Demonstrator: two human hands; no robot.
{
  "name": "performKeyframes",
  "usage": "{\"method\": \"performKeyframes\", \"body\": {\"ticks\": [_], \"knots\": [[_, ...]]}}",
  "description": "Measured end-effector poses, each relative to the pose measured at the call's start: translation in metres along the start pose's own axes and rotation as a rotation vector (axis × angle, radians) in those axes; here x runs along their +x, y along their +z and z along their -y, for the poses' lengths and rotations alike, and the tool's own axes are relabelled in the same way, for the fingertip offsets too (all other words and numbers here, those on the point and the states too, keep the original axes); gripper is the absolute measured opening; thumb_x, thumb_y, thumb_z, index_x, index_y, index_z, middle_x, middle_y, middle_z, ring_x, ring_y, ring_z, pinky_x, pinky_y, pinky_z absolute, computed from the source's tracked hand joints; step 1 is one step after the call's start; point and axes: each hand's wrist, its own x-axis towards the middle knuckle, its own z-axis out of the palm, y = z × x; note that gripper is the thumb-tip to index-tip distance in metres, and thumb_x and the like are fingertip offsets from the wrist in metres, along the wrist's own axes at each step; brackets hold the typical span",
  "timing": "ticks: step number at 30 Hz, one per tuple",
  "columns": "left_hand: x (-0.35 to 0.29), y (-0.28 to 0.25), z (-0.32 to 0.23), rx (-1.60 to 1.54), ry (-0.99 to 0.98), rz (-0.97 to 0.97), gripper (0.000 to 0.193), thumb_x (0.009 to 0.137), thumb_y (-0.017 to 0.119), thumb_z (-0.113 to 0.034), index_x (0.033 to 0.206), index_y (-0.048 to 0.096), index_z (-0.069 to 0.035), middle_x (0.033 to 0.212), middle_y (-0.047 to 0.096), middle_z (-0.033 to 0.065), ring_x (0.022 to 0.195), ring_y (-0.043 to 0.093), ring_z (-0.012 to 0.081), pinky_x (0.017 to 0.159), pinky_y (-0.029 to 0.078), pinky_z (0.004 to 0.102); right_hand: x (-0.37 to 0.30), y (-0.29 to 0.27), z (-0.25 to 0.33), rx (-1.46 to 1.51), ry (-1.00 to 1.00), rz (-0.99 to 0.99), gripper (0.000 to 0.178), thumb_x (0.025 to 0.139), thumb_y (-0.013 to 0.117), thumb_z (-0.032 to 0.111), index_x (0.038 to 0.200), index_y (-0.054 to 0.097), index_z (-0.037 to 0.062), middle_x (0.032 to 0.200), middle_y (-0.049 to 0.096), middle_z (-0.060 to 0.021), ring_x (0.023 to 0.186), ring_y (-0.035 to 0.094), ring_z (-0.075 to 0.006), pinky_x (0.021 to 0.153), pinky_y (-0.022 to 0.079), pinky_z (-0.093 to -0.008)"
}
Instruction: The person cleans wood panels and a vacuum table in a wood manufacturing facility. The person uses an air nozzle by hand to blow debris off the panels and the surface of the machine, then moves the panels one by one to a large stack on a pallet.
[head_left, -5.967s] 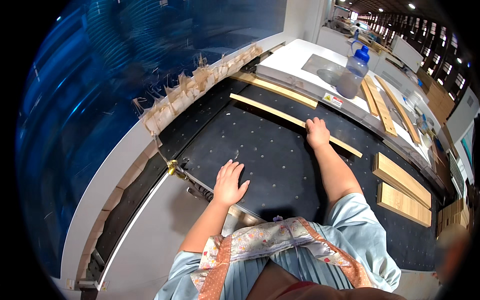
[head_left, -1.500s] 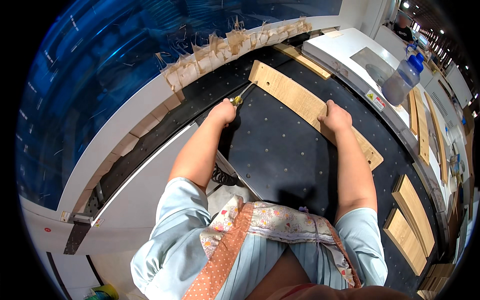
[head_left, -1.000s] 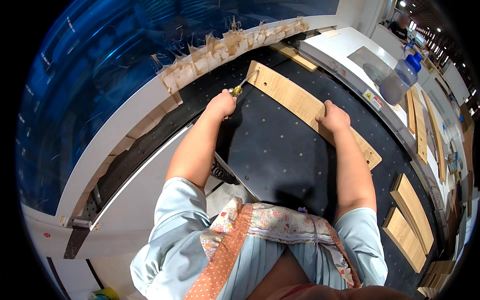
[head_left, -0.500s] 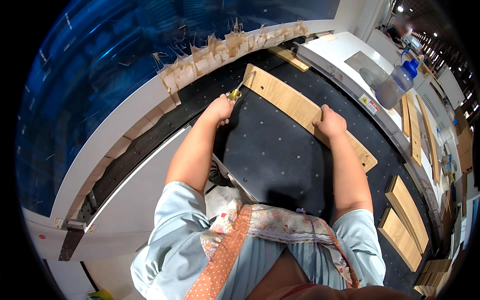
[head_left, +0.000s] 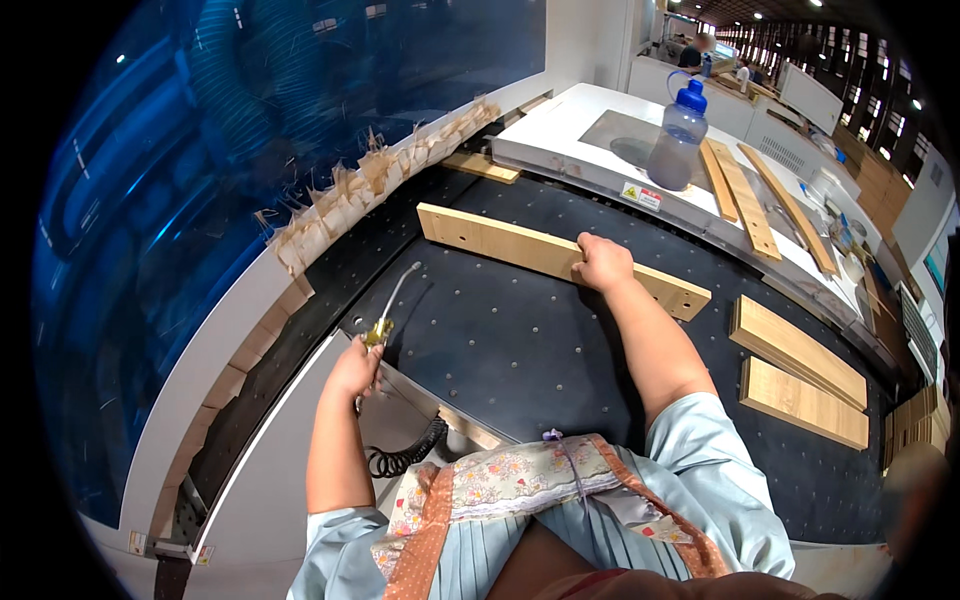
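Observation:
My right hand (head_left: 605,264) grips the upper edge of a long light-wood board (head_left: 508,238) near its middle. The board has small holes close to its ends and stands tilted up on the black studded table (head_left: 500,350). Closed around an air blow gun (head_left: 377,334) is my left hand (head_left: 353,372), over the table's near left edge. The gun's thin bent nozzle points up and away, apart from the board. A black coiled hose (head_left: 412,450) hangs just below that hand.
Two shorter wooden boards (head_left: 805,405) lie to the right. Across the table, a white machine bed (head_left: 560,122) carries a blue-capped bottle (head_left: 680,140) and long strips (head_left: 738,195). Blue machine cover (head_left: 300,100) with torn brown flaps (head_left: 370,195) stands left. A person (head_left: 692,55) is far off.
My left hand has drawn the air blow gun back from the board's left end, toward me. The board now stands more on edge under my right hand. The whole view has shifted.

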Motion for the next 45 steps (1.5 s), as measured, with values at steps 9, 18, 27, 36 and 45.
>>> {"method": "performKeyframes", "body": {"ticks": [9,18,27,36,45], "knots": [[-0.013,0.055,-0.045,0.381,0.389,-0.145,0.042,0.091,0.049,-0.025,0.117,0.038,0.007,0.073,0.061,0.023,0.067,0.061,0.0387,0.062,0.049,0.0444,0.009,-0.075,0.036,0.828,-0.031,-0.59,0.028,0.071,0.075,0.019,0.085,0.055,0.0055,0.08,0.063,-0.0099,0.073,0.06,-0.0197,0.067,0.047,-0.0314],[-0.018,0.073,-0.052,0.463,0.512,-0.371,0.03,0.09,0.05,-0.023,0.103,0.042,0.003,0.071,0.06,0.0237,0.067,0.06,0.041,0.06,0.048,0.0482,0.015,-0.047,0.04,1.806,0.156,-0.533,0.039,0.079,0.065,0.0,0.115,0.051,-0.0001,0.105,0.06,-0.011,0.094,0.06,-0.0206,0.079,0.047,-0.0305],[-0.01,0.083,-0.057,0.529,0.33,-0.288,0.029,0.09,0.049,-0.025,0.101,0.042,0.001,0.078,0.062,0.023,0.074,0.062,0.0405,0.066,0.049,0.0484,-0.005,0.036,0.026,2.247,0.525,-0.522,0.041,0.082,0.057,-0.009,0.121,0.048,0.0005,0.114,0.055,-0.0128,0.102,0.057,-0.0272,0.088,0.047,-0.047],[0.002,0.095,-0.082,0.563,0.251,-0.169,0.031,0.092,0.045,-0.027,0.105,0.043,0.001,0.089,0.064,0.0224,0.084,0.062,0.039,0.074,0.048,0.0472,-0.016,0.047,0.011,2.191,0.493,-0.513,0.039,0.081,0.059,-0.007,0.119,0.049,-0.0012,0.112,0.056,-0.0135,0.1,0.058,-0.0271,0.089,0.046,-0.0479],[0.005,0.091,-0.091,0.583,0.197,-0.143,0.03,0.092,0.045,-0.026,0.105,0.044,0.001,0.094,0.063,0.023,0.09,0.061,0.0386,0.076,0.048,0.047,-0.014,0.045,0.007,2.146,0.499,-0.523,0.037,0.081,0.06,-0.007,0.117,0.051,-0.0019,0.11,0.058,-0.0135,0.098,0.059,-0.0268,0.087,0.047,-0.0477]]}}
